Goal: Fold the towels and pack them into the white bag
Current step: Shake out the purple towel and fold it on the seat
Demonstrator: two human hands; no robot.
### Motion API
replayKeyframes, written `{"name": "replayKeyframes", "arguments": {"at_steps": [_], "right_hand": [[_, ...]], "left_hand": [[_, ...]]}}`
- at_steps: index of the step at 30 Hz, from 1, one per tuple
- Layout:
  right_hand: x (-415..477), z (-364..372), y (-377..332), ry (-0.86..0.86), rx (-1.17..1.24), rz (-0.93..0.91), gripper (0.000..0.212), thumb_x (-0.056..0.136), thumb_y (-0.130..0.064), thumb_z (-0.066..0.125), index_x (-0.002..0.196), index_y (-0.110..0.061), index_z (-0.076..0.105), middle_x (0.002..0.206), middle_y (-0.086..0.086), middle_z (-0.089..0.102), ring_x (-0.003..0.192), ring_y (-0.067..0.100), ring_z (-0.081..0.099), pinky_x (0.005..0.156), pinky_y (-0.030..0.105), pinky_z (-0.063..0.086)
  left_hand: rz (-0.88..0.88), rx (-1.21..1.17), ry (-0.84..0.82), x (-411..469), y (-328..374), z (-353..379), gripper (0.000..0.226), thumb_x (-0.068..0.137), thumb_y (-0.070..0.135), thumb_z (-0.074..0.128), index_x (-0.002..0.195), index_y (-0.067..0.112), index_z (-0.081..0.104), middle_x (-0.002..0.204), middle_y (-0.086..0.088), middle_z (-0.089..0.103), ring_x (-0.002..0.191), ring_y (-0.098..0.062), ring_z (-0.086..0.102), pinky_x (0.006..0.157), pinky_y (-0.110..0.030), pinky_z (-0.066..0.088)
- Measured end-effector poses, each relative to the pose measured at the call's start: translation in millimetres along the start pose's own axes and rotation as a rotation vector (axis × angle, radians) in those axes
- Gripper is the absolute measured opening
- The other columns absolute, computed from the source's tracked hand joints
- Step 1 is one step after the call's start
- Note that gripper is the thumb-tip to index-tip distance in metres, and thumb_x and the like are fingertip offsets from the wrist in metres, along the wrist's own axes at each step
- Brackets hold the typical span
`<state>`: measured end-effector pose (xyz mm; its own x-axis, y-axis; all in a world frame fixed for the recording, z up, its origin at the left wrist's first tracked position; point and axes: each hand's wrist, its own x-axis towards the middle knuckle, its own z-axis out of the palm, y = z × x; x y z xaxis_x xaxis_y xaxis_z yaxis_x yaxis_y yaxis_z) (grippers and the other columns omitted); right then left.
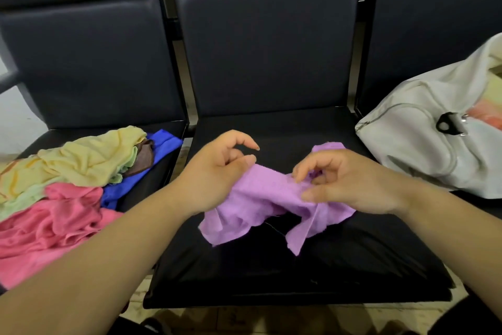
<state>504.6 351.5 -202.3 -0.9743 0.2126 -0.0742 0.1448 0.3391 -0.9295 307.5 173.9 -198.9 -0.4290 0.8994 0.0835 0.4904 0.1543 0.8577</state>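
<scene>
Three dark padded chairs stood in a row. The purple towel (260, 198) lay crumpled and unfolded over the front half of the middle chair (271, 275), partly lifted off the cushion between both hands. The left hand (217, 174) gripped the towel's left end, its fingers curled and the index finger arched above the cloth. The right hand (350, 182) held the right end, with the thumb pressed flat on the fabric and the fingers curled over a bunched fold. Two loose corners hung down toward the cushion's front.

On the left chair (81, 49) was an unsorted heap: a yellow towel (89, 155) on top, a pink towel (54, 223) nearest the camera, a blue towel (163, 150) at the inner edge, and a brown cloth (144, 156) between yellow and blue.

The white bag (423, 150) rested on the right chair (434, 35), unzipped, with pale yellow and orange fabric visible in its opening.
</scene>
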Motion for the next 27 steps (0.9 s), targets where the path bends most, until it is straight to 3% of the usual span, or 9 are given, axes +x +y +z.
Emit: {"name": "replayKeyframes", "arguments": {"at_steps": [3,6,11,13,15,18,20,24,27], "right_hand": [[3.2,2.5,2.1,-0.165,-0.372,0.064,0.021,0.091,-0.01,0.072,0.092,-0.03,0.078,0.067,-0.025,0.063,0.062,0.006,0.054,0.066,0.016,0.043],[6.1,-5.2,9.5,-0.138,-0.605,0.122,0.029,0.094,-0.019,0.06,0.095,-0.044,0.075,0.089,-0.021,0.07,0.086,0.003,0.064,0.082,0.021,0.051],[10.0,-9.6,10.9,0.184,-0.248,0.066,0.043,0.101,-0.005,0.047,0.087,-0.036,0.075,0.1,-0.02,0.071,0.104,0.005,0.063,0.102,0.029,0.046],[10.2,-3.3,6.1,0.232,-0.115,0.037,0.037,0.101,-0.014,0.048,0.088,-0.036,0.075,0.099,-0.007,0.073,0.102,0.022,0.067,0.1,0.044,0.05],[6.1,1.7,-3.6,0.117,-0.082,-0.014,0.024,0.099,-0.022,0.06,0.094,-0.039,0.076,0.1,-0.01,0.072,0.099,0.012,0.067,0.093,0.03,0.052],[2.0,3.4,-8.6,-0.221,-0.349,0.047,0.015,0.091,-0.026,0.074,0.098,-0.04,0.076,0.084,-0.013,0.071,0.078,0.004,0.066,0.079,0.022,0.053],[5.4,6.5,-1.6,-0.292,-0.537,0.156,0.016,0.089,-0.03,0.073,0.094,-0.045,0.075,0.072,-0.01,0.071,0.065,0.006,0.066,0.072,0.027,0.058],[18.2,-5.0,8.6,0.079,-0.696,0.044,0.02,0.089,-0.028,0.071,0.089,-0.047,0.077,0.092,-0.021,0.074,0.089,-0.002,0.066,0.083,0.015,0.047],[21.0,-16.1,3.0,0.264,-0.29,-0.022,0.023,0.094,-0.014,0.069,0.093,-0.034,0.08,0.097,-0.02,0.075,0.094,0.0,0.069,0.086,0.016,0.052]], "left_hand": [[0.038,-0.013,-0.054,-2.7,6.1,-5.0,0.02,0.1,0.019,0.06,0.102,0.038,0.066,0.068,-0.01,0.058,0.063,-0.023,0.049,0.066,-0.032,0.047],[0.053,0.002,-0.287,-6.6,15.2,-7.6,0.017,0.096,0.016,0.067,0.099,0.032,0.073,0.091,-0.01,0.07,0.084,-0.028,0.066,0.081,-0.034,0.055],[-0.068,0.445,-0.67,-8.5,6.4,-13.3,0.022,0.091,0.021,0.075,0.104,0.039,0.075,0.101,0.016,0.072,0.092,-0.007,0.067,0.091,-0.029,0.054],[-0.095,0.463,-0.613,-6.7,1.7,-15.7,0.024,0.093,0.021,0.071,0.101,0.043,0.075,0.1,0.018,0.072,0.091,-0.005,0.067,0.09,-0.028,0.053],[-0.091,0.358,-0.465,-1.7,0.4,-19.1,0.024,0.097,0.018,0.066,0.102,0.04,0.076,0.104,0.013,0.074,0.097,-0.009,0.069,0.092,-0.028,0.052],[-0.115,0.058,-0.267,1.6,3.6,-23.9,0.029,0.102,0.009,0.056,0.099,0.029,0.078,0.106,0.007,0.075,0.104,-0.011,0.069,0.093,-0.03,0.05],[-0.069,0.018,-0.234,2.2,6.3,-22.2,0.028,0.102,0.012,0.056,0.099,0.03,0.078,0.107,0.006,0.075,0.106,-0.013,0.068,0.094,-0.032,0.052],[0.049,0.125,-0.334,-1.7,17.4,-18.4,0.02,0.088,0.013,0.077,0.098,0.03,0.077,0.1,0.011,0.072,0.097,-0.008,0.068,0.087,-0.022,0.053],[-0.026,0.448,-0.521,-2.4,10.2,-18.0,0.025,0.089,0.017,0.074,0.097,0.04,0.076,0.097,0.015,0.069,0.094,-0.01,0.068,0.093,-0.036,0.054]]}}
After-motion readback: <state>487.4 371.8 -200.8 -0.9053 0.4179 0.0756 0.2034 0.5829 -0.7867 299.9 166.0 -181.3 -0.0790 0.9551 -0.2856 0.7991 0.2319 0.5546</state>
